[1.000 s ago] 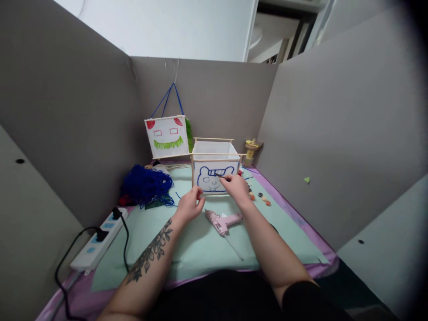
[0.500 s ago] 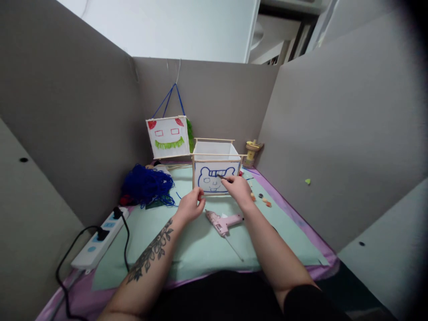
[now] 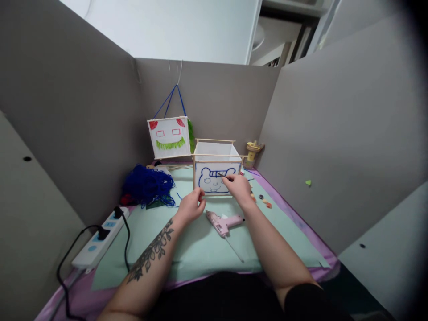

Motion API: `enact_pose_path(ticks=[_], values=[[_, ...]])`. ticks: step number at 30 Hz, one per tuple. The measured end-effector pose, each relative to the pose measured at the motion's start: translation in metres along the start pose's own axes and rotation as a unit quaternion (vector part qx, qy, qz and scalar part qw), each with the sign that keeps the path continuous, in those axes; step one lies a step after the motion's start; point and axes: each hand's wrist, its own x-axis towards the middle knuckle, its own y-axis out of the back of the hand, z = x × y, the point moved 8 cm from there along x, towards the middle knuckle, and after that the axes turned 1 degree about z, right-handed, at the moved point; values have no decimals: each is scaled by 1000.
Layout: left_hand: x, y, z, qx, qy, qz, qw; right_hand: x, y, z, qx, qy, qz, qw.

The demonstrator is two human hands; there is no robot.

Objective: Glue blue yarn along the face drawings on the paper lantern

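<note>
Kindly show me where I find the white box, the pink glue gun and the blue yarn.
White box (image 3: 216,183): head view, on its front panel.
Pink glue gun (image 3: 223,222): head view, on its body.
Blue yarn (image 3: 147,185): head view, middle of the pile.

Between our left hand (image 3: 191,205) and right hand (image 3: 238,186) a gap opens over the table (image 3: 207,256), but the pink glue gun (image 3: 222,223) lies across it. Ahead, the white paper lantern (image 3: 209,187) blocks us, though we could dip in through its open top. Leftward, the blue yarn (image 3: 147,185) and power strip (image 3: 96,243) hem us in; rightward, we could pass between our forearm and the right-hand partition (image 3: 321,125).
</note>
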Motion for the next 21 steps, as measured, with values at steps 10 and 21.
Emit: enact_pose_path(ticks=[10,21], values=[[0,0,0,3,-3,1,1000,-4,4,3,1,-5,-3,1000],[0,-1,-2,8,3,-6,1000,2,1,-6,11,-4,-15,1000]])
